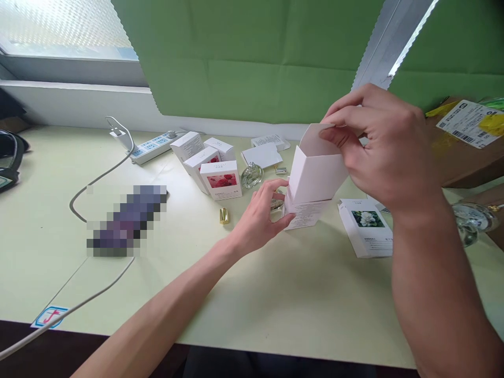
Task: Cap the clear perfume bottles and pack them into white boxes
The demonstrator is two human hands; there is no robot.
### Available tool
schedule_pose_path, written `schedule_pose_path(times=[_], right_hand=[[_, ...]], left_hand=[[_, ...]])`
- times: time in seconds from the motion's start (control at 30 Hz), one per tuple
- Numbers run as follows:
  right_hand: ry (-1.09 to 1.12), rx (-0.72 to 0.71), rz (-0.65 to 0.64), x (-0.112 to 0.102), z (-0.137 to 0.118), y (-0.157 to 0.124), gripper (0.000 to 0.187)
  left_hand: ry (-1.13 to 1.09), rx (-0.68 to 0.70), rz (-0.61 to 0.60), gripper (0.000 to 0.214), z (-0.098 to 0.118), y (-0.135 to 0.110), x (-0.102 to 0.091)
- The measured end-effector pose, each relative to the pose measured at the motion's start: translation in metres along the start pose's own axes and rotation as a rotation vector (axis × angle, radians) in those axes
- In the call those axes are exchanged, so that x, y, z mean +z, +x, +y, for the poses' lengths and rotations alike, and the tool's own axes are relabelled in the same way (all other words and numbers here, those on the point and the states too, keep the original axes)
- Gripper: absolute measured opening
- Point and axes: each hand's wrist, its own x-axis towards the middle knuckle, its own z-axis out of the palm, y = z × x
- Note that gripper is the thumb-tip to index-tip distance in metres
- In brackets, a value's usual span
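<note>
My right hand (374, 142) pinches the raised top flap of a plain white cardboard liner (317, 176). The liner stands upright, its lower end meeting a printed white box (307, 215) with small text on its side. Thumb and fingers of my left hand (263, 215) grip that box from the left, low on the table. A round glass perfume bottle (277, 201) lies partly hidden behind the left fingers. Just beyond stands another glass perfume bottle (252, 175), with a silver cap (281, 170) beside it. A gold cap (224, 216) is left of my left hand.
Several white boxes with red-flower pictures (221, 181) stand behind. A white-flower box (366, 228) lies to the right, near another glass bottle (472, 223) and a cardboard carton (460, 152). A power strip (153, 147), cable (74, 197) and blurred dark object (126, 220) occupy the left.
</note>
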Motion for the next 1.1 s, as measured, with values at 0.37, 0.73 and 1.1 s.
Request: schedule_pose_path(times=[0.37, 0.73, 1.1], right_hand=[[0.014, 0.017, 0.017, 0.008, 0.007, 0.000, 0.027], [0.103, 0.019, -0.151, 0.011, 0.012, 0.000, 0.027], [0.135, 0.091, -0.303, 0.018, 0.017, -0.001, 0.024]], left_hand=[[0.018, 0.007, 0.005, 0.057, -0.001, 0.001, 0.000], [0.016, 0.027, 0.011, 0.060, -0.002, 0.000, 0.001], [-0.015, 0.008, 0.009, 0.061, -0.002, -0.001, 0.000]])
